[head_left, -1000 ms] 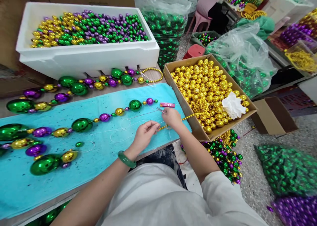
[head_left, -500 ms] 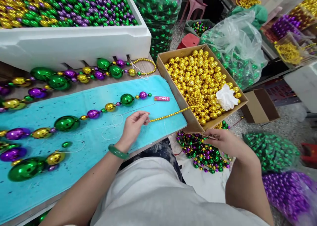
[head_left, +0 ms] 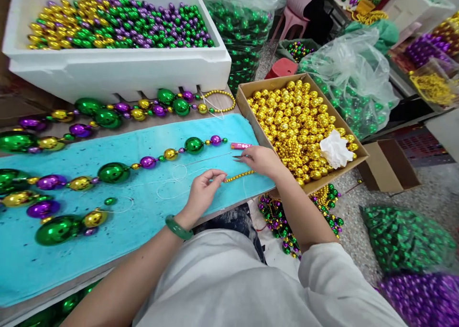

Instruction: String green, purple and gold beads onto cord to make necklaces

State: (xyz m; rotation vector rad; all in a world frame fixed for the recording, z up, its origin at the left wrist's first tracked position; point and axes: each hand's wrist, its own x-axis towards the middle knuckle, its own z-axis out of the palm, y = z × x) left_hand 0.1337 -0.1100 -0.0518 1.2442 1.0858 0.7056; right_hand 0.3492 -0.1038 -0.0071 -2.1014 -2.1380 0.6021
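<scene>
My left hand (head_left: 205, 192), a green bangle on its wrist, pinches the end of a gold bead string (head_left: 239, 176) above the blue cloth. Palm down over the cloth, my right hand (head_left: 263, 162) has its fingers closed around a thin dark pointed tool (head_left: 237, 158), mostly hidden. Just beyond its fingertips lies a pink lighter-like item (head_left: 241, 146). A long thin needle (head_left: 211, 158) with white thread rests close by. Behind my left hand runs a strand of large green, purple and gold beads (head_left: 114, 172). A loose green bead (head_left: 111, 201) lies near a thread loop.
A cardboard box (head_left: 256, 119) of gold beads, with crumpled white paper (head_left: 336, 148) on top, stands right of the blue cloth (head_left: 136, 226). A white foam box (head_left: 118, 71) of mixed beads is at the back. Bagged green beads (head_left: 407, 238) sit on the floor.
My right hand has swung left from beside the cardboard box to the cloth, near the pink item. My left hand still pinches the gold bead string. The view has shifted slightly.
</scene>
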